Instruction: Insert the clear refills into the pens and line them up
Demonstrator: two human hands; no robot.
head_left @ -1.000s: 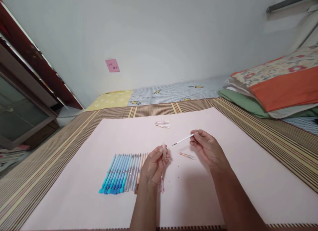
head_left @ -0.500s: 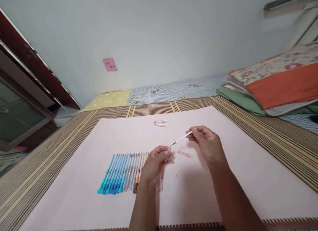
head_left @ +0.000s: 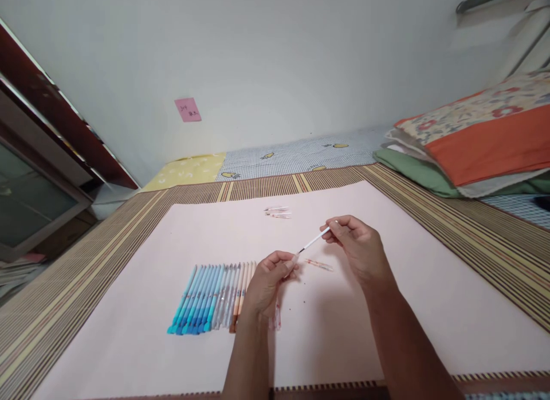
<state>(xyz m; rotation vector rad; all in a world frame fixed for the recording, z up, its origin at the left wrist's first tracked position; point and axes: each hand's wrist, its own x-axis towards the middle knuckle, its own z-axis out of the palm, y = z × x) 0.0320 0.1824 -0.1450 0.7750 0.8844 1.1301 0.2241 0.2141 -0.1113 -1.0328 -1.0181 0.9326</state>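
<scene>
My right hand (head_left: 357, 248) pinches the rear end of a white pen refill (head_left: 315, 239), which slants down to the left. Closed lower down, my left hand (head_left: 270, 278) holds a small translucent pen tip section (head_left: 295, 258) between thumb and fingers. The refill's dark point meets this piece or its opening; how far it sits inside is unclear. Just right of my left hand, a clear pen barrel with orange-red print (head_left: 318, 265) lies on the pink sheet (head_left: 141, 308). My left forearm partly hides a row of pens (head_left: 206, 300) in blue, clear and peach-brown.
Several refills and clear pen parts (head_left: 278, 213) lie near the sheet's far edge. More reddish clear parts (head_left: 277, 318) show beside my left wrist. A striped mat (head_left: 107, 262) lies underneath; folded bedding (head_left: 485, 153) is piled at the right.
The refill's point has come slightly closer to the piece in my left hand, which is now tilted more toward it. The other pens and parts stay in place.
</scene>
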